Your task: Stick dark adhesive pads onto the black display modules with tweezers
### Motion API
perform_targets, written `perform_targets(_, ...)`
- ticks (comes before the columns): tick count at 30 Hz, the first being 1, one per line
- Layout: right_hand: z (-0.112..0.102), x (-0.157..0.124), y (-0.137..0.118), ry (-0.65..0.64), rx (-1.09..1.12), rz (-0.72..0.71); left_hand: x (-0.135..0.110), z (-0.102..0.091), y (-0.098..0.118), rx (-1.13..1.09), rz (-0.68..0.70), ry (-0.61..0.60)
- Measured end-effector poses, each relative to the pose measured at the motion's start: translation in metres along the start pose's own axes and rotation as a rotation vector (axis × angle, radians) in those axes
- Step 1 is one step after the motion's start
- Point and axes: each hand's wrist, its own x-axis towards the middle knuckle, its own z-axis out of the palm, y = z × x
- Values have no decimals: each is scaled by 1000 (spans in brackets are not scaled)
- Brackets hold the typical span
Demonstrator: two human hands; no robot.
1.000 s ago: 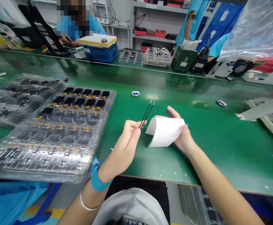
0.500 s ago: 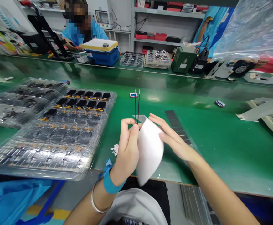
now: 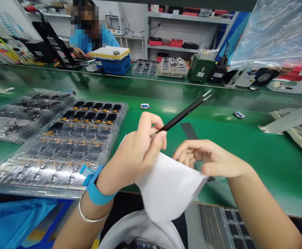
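Note:
My left hand is closed around black tweezers, whose pale tips point up and to the right over the bench. Below the same hand hangs a curved white sheet, its upper edge partly hidden by the palm and fingers. My right hand is curled at the sheet's right corner, with the thumb against the corner and the fingers behind the upper edge. Beyond the hands lies a strip of dark rectangles, partly covered by the right hand.
On the left, a clear compartment tray holds small black screens; another clear tray of dark parts adjoins it. Small parts lie on the green bench. Across it, a person sits near a blue box.
The tweezers have swung from upright to slanting right. The white sheet has been turned and spread toward the right. My right hand has shifted lower and curled at its corner.

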Motion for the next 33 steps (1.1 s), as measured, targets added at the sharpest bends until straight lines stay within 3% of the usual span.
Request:
perform_targets(4,17,-7,2,17,-32,41,11,1,-5,222,87,-33)
perform_targets(7,23,-5,18,279,-228,51,12,2,-5,296,153,112)
perform_targets(9,22,0,43,501,-527,91,4,2,-4,312,141,268)
perform_targets(11,19,7,72,686,-928,226,-9,6,-7,330,40,310)
perform_targets(13,15,10,95,767,-1084,302,-22,17,-13,371,-94,190)
perform_targets(15,11,8,106,821,-1175,288,-30,34,-23,467,-172,45)
perform_targets(20,10,-2,92,1064,-1150,65,-18,77,-36,650,-239,-138)
perform_targets(22,16,-4,84,1119,-1073,-1,-12,80,-32,626,-238,-169)
perform_targets(24,28,-5,79,1147,-1022,-102,-14,69,-25,604,-230,-200)
perform_targets(27,52,-4,77,1080,-861,-241,-44,35,-17,433,-231,-256)
perform_targets(28,60,-1,77,994,-792,-248,-60,24,-18,184,-302,-260)
perform_targets(30,77,9,79,748,-706,-216,-98,12,-28,-335,-561,-368)
perform_targets(32,91,25,83,499,-748,-167,-135,13,-48,-902,-861,-526)
perform_targets(33,97,33,85,405,-806,-146,-151,19,-60,-1082,-972,-512)
